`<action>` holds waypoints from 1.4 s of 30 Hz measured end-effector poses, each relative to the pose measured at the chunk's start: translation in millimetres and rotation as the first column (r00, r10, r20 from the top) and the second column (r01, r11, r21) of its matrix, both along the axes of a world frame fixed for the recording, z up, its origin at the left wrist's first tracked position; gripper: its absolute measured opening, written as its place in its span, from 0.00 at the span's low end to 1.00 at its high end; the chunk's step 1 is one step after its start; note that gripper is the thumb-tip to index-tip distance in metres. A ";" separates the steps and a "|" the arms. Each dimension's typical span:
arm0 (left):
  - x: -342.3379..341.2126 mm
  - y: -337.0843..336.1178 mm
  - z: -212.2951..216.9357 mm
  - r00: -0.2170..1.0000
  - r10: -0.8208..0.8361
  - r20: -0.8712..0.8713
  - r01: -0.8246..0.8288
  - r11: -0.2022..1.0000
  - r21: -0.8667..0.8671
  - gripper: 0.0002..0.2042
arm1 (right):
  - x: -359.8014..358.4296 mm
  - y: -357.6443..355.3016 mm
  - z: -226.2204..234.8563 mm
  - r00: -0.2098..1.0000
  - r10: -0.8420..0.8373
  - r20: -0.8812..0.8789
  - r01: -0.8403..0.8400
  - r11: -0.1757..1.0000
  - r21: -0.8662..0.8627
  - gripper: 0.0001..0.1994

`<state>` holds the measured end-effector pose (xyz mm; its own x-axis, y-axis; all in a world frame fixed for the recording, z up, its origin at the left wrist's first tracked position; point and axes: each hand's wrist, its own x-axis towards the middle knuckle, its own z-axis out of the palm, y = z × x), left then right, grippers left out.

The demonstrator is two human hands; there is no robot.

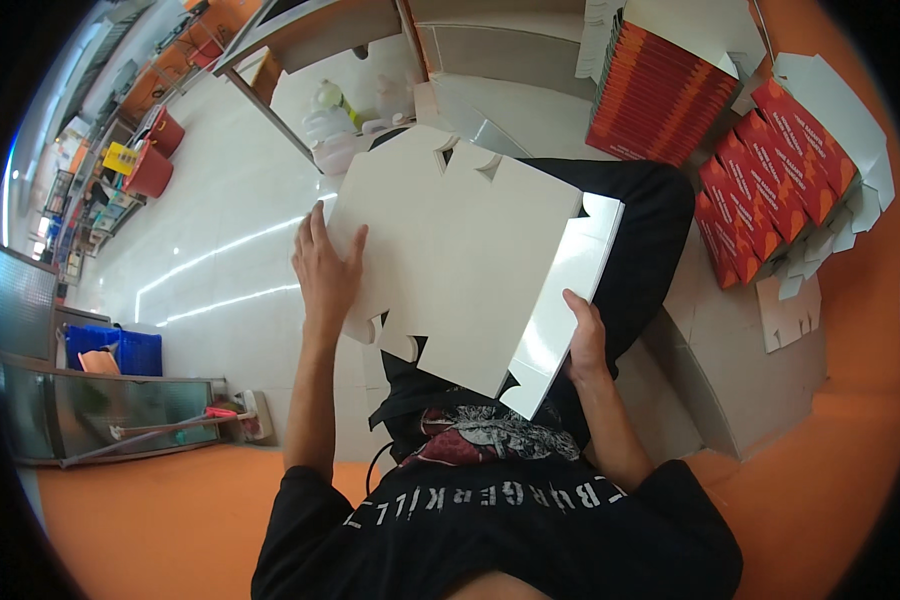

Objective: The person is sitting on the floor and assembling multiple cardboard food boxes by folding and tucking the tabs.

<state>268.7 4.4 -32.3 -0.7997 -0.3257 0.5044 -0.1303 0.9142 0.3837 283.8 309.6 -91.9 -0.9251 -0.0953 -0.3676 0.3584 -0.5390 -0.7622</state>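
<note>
Cloth shirt [490, 540], notched cardboard [460, 260], right grip [587, 342] on glossy strip [548, 325]

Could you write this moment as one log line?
left hand: open, on left edge of cardboard | right hand: thumb on white strip | cardboard: across lap | red boxes: at right

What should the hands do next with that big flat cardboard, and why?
Maybe the right hand should gently lift the shiny white strip. That hand is already at the strip's outer edge, while the left hand is at the opposite side of the cardboard, where it could help steady it.
</note>
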 end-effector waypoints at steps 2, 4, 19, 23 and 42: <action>-5.0 -13.8 -6.6 0.996 -0.038 0.075 0.019 0.971 0.238 0.27 | 0.6 -0.6 -1.9 1.000 -0.003 -0.003 0.003 1.000 -0.001 0.16; -8.0 -20.9 -13.7 0.976 -0.102 0.194 0.059 0.975 0.216 0.28 | 1.3 0.2 -1.9 0.997 -0.072 -0.039 0.076 0.990 0.119 0.15; -34.2 -39.8 -38.5 0.944 -0.309 0.119 0.174 0.769 0.615 0.23 | 1.8 -21.4 9.6 0.946 0.203 -0.253 -0.312 0.784 -0.536 0.18; -38.3 -45.8 -39.3 0.891 -0.446 0.083 0.287 0.696 0.658 0.23 | 10.3 -44.3 16.6 0.898 0.275 -0.344 -0.439 0.623 -0.647 0.18; -68.1 -68.3 28.6 0.942 -0.281 0.184 0.240 0.946 0.218 0.24 | 24.9 -58.5 4.1 0.952 0.301 -0.062 -0.307 0.941 -0.144 0.18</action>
